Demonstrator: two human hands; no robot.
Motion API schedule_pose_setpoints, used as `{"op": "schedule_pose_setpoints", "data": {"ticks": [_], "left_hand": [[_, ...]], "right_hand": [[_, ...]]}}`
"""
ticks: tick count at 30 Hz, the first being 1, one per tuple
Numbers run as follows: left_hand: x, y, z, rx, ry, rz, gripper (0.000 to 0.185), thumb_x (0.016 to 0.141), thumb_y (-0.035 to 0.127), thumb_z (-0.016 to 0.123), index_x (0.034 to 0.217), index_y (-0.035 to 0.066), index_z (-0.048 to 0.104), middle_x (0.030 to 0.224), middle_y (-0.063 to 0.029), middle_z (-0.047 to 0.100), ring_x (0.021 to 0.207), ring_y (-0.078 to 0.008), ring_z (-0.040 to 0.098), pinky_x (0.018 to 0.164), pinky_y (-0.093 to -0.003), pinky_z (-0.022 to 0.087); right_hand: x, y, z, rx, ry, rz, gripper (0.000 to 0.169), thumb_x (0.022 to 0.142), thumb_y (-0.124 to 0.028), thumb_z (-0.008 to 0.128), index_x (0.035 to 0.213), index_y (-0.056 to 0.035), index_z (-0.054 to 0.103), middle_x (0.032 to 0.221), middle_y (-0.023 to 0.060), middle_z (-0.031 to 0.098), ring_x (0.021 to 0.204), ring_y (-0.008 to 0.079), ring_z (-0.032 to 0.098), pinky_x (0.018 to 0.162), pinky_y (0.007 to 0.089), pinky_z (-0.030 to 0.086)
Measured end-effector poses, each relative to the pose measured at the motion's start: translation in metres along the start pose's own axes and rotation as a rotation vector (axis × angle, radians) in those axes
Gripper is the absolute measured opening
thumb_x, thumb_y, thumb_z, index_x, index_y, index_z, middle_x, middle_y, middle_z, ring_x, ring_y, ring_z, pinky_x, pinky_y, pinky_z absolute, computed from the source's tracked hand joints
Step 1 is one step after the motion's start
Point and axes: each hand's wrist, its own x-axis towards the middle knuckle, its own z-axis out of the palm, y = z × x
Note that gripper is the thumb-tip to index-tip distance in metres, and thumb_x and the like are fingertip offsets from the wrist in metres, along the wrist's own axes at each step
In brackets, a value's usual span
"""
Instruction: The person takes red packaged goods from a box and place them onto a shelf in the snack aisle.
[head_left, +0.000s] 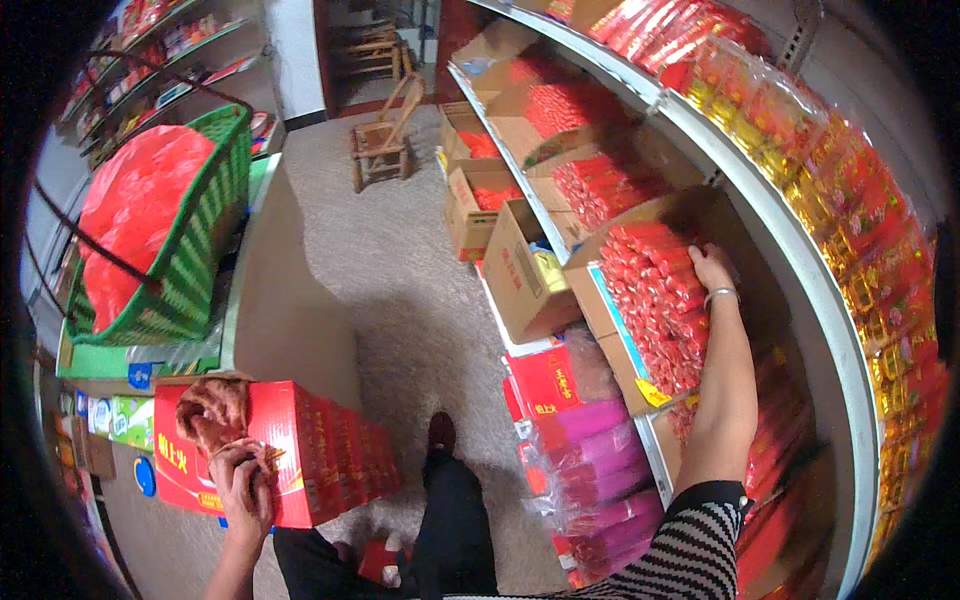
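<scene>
My left hand (244, 484) grips a bunched brown cloth (217, 412) over the top of a red printed carton (281, 405), one of a stack. On the right, my right hand (712, 270), with a bracelet at the wrist, reaches into an open cardboard box (615, 375) on a shelf. Its fingers touch the far edge of many plastic-wrapped red sticks or candles (652, 300) packed in the box; whether they grip any cannot be told.
A green woven basket (195, 262) with a red plastic bag stands on the left counter. Metal shelving (802, 202) curves along the right, with packets hanging above. Cardboard boxes (525, 277) and pink-wrapped bundles (600, 465) line the aisle; a small wooden chair (382, 142) stands farther off.
</scene>
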Motion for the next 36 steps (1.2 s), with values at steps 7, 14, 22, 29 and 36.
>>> {"op": "schedule_pose_setpoints", "data": {"ticks": [7,14,22,29,36], "left_hand": [[0.0,-0.001,-0.014,-0.01,0.034,0.079,0.017,0.068,0.0,0.063,0.082,0.002,0.054,0.095,-0.0131,0.056,0.092,-0.0299,0.054,0.081,-0.0401,0.041],[-0.012,-0.017,-0.014,-0.084,0.114,0.163,0.027,0.066,0.003,0.064,0.091,0.004,0.055,0.098,-0.0108,0.053,0.094,-0.029,0.053,0.08,-0.04,0.041],[-0.017,-0.03,-0.024,-0.238,0.28,0.267,0.03,0.064,0.001,0.062,0.093,0.002,0.055,0.097,-0.0127,0.055,0.089,-0.0298,0.055,0.077,-0.0394,0.044],[-0.012,-0.104,-0.073,0.032,0.411,-0.021,0.035,0.07,0.009,0.064,0.102,0.002,0.052,0.106,-0.0184,0.05,0.097,-0.0351,0.05,0.081,-0.0436,0.041],[-0.037,-0.147,-0.053,0.175,0.103,-0.3,0.04,0.08,0.037,0.058,0.1,0.002,0.057,0.108,-0.0171,0.051,0.107,-0.0315,0.045,0.091,-0.0467,0.031]], "right_hand": [[-0.018,-0.01,-0.006,0.189,-0.134,-0.136,0.064,0.088,-0.042,0.046,0.13,0.0064,0.038,0.132,0.0277,0.04,0.126,0.0355,0.038,0.104,0.0382,0.03],[-0.069,-0.114,-0.031,0.317,0.187,-0.552,0.057,0.085,-0.043,0.053,0.118,0.0038,0.053,0.112,0.0276,0.056,0.104,0.0379,0.055,0.091,0.0413,0.043],[-0.236,-0.321,-0.128,0.663,-0.071,-1.148,0.023,0.083,-0.012,0.057,0.1,0.0034,0.059,0.094,0.018,0.062,0.086,0.0287,0.062,0.076,0.032,0.047],[-0.383,-0.46,-0.207,0.821,-0.296,-1.555,0.02,0.085,-0.011,0.056,0.097,0.003,0.06,0.09,0.0146,0.064,0.079,0.0204,0.061,0.07,0.0294,0.048],[-0.455,-0.614,-0.194,0.497,-0.469,-1.786,0.024,0.082,-0.017,0.052,0.092,0.0028,0.062,0.082,0.0187,0.064,0.075,0.0247,0.062,0.07,0.0352,0.048]]}}
